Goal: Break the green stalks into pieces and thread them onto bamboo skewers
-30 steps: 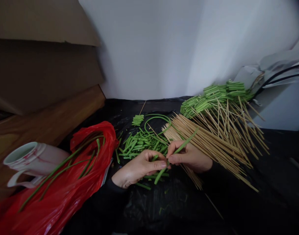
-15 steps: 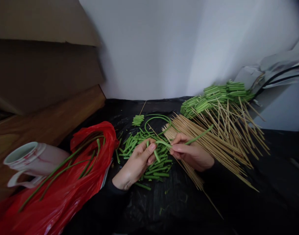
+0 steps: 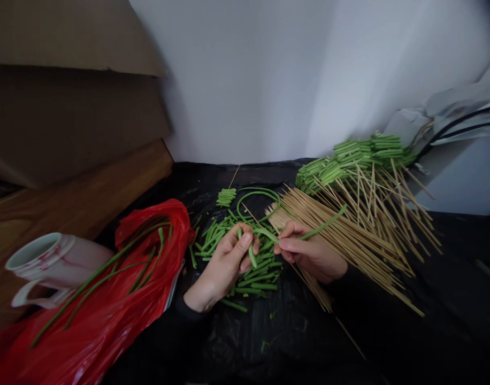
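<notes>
A long green garlic scape stretches between my two hands, above a heap of cut scape pieces. My left hand is closed, pinching its left end and a short green piece that hangs between thumb and fingers. Closed around the middle of the scape, my right hand leaves its tail sticking out to the right. A thin bamboo skewer shows behind the hands; whether a finger touches it is hidden. Beyond the heap lies a skewer threaded with scape pieces.
Loose bamboo skewers spread to the right, below stacked skewered scapes by the white wall. On the left, a red plastic bag holds long scapes, beside a tipped white mug. Black plastic sheeting covers the surface.
Both hands have shifted slightly left with the scape, the right one a little more. The short piece in my left hand has tilted more upright.
</notes>
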`<state>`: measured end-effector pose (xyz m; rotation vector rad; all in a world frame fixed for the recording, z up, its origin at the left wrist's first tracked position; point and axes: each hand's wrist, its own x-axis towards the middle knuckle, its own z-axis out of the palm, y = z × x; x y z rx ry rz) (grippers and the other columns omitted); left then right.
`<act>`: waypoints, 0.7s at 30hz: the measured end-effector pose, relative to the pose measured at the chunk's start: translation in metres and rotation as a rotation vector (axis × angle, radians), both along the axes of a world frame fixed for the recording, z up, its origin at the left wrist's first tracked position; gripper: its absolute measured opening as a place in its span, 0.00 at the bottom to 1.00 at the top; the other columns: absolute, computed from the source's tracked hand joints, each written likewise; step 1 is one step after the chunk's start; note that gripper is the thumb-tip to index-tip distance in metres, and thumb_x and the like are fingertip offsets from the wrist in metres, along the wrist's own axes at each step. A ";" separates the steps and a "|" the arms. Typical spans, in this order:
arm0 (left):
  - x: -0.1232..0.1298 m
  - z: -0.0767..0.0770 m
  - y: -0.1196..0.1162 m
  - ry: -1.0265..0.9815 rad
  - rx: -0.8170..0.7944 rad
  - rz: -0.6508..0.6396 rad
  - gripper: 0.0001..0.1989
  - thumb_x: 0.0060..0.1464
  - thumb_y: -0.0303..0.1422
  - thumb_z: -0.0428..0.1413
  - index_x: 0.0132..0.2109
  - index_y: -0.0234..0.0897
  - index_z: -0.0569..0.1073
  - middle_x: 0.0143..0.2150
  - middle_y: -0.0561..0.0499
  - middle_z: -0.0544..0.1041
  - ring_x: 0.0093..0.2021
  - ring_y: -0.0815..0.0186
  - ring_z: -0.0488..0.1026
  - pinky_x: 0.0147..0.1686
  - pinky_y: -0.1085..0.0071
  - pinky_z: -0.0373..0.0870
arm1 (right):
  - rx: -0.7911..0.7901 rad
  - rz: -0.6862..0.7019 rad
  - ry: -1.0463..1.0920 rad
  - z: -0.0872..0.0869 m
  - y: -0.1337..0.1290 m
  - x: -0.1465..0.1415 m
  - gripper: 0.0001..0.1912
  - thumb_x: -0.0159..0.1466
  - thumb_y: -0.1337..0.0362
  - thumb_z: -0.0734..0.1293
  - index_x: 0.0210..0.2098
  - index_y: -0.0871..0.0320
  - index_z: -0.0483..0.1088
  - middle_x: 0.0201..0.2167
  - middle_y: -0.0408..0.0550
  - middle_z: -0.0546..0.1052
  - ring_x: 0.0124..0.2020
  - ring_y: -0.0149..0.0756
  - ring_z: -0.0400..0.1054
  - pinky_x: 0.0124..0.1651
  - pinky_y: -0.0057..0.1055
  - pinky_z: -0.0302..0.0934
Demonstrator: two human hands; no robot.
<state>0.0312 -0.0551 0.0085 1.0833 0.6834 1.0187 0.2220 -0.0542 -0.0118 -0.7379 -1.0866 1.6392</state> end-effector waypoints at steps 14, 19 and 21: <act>0.000 -0.003 0.003 -0.005 -0.006 0.092 0.22 0.51 0.49 0.62 0.38 0.31 0.77 0.24 0.56 0.64 0.20 0.78 0.51 0.20 0.77 0.46 | -0.034 0.023 0.000 -0.002 -0.001 -0.004 0.10 0.53 0.62 0.75 0.27 0.57 0.70 0.24 0.43 0.79 0.20 0.25 0.63 0.24 0.25 0.54; 0.002 -0.002 0.001 0.061 0.096 0.135 0.26 0.55 0.54 0.56 0.42 0.32 0.77 0.21 0.57 0.61 0.20 0.74 0.52 0.22 0.74 0.48 | -0.048 0.047 -0.028 -0.003 -0.002 -0.008 0.10 0.54 0.62 0.75 0.27 0.57 0.70 0.24 0.44 0.79 0.20 0.26 0.64 0.24 0.25 0.54; 0.001 -0.005 0.002 0.100 0.143 0.145 0.26 0.56 0.54 0.55 0.43 0.32 0.77 0.20 0.57 0.62 0.21 0.73 0.53 0.23 0.73 0.49 | -0.041 0.047 -0.030 -0.005 -0.002 -0.009 0.10 0.54 0.62 0.75 0.27 0.58 0.70 0.24 0.44 0.79 0.20 0.26 0.63 0.24 0.25 0.54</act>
